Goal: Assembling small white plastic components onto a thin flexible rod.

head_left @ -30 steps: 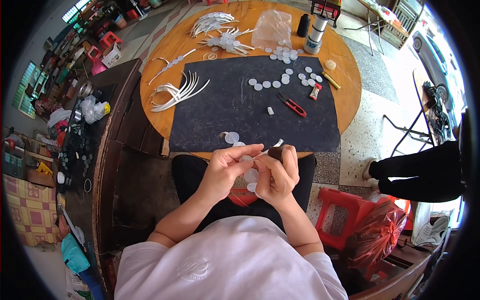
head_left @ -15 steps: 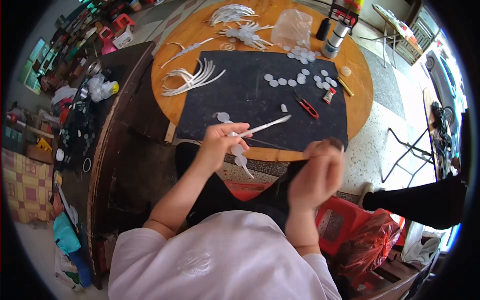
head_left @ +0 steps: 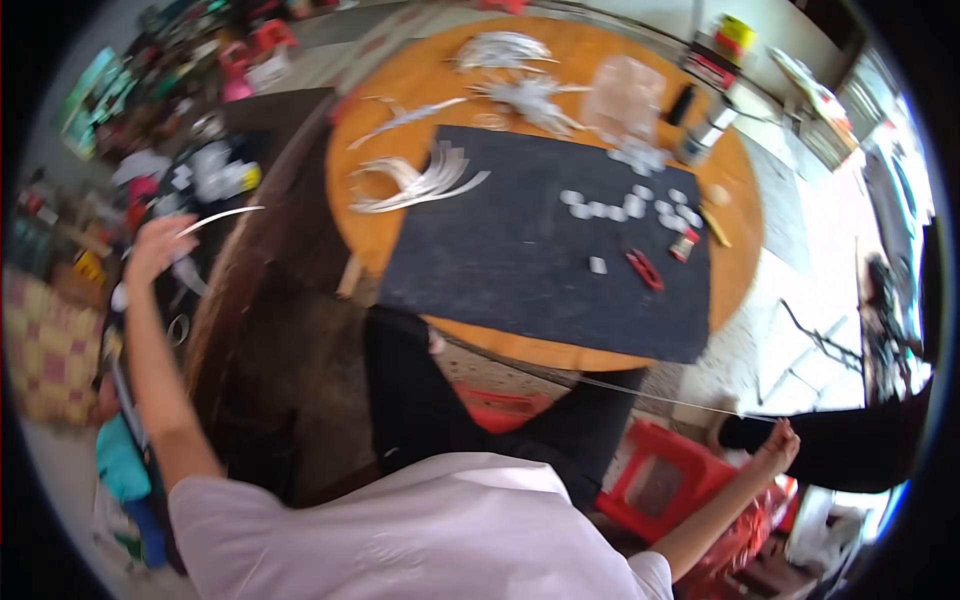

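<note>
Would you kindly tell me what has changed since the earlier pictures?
The left hand has swung far left, still holding a white strip; the right hand has swung right, a thin thread running to it. The red snips stay on the dark mat.

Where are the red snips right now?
In the head view, the red snips lie on the right side of the dark mat, between a small white piece and a red-and-white packet.

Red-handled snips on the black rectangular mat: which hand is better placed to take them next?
Probably the right hand: it is nearer the snips, though it holds a thin pale thread. The left hand holds a thin white strip farther away.
</note>
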Demonstrator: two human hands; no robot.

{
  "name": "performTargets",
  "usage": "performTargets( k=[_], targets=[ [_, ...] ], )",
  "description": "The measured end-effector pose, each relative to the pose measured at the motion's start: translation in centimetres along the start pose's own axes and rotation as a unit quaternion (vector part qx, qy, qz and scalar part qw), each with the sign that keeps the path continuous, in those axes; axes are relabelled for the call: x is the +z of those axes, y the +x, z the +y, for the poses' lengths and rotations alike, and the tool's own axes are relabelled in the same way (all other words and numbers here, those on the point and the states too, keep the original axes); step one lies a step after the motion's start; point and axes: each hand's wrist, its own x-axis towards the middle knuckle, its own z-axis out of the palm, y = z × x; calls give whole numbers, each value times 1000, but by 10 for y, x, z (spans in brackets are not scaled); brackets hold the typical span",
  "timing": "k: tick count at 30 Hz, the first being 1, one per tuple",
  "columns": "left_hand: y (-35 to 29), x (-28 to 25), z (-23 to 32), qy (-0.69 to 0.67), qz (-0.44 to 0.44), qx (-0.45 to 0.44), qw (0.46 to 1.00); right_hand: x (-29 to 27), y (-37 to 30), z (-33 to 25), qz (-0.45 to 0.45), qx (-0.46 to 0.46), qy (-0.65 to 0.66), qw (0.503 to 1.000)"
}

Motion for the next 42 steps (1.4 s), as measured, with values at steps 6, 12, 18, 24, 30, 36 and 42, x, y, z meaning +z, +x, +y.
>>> performTargets(
  k=[6, 12, 18, 24, 30, 36, 42],
  targets=[
    [-10, -66, -21, 89, 99, -46, 990, 77, -25, 3, 174, -48, -274, 945],
    [-3, 167, 42, -106, 46, 39, 992, 295, -63, 55, -127, 73, -519, 842],
    [8, 392, 88, -270, -80, 5, 960, 438, -88, 116, -381, -30, -533, 755],
    [31, 477, 79, -384, -94, -16, 919, 458, -57, 160, -352, -125, -610, 699],
    [52, 496, 68, -408, -76, -29, 909, 454, -53, 185, -366, -113, -558, 736],
    [60, 493, 60, -410, -64, -37, 909, 456, -50, 187, -366, -89, -542, 751],
    [57, 486, 62, -413, -67, -56, 907, 455, -49, 187, -371, -86, -532, 757]
  ],
)
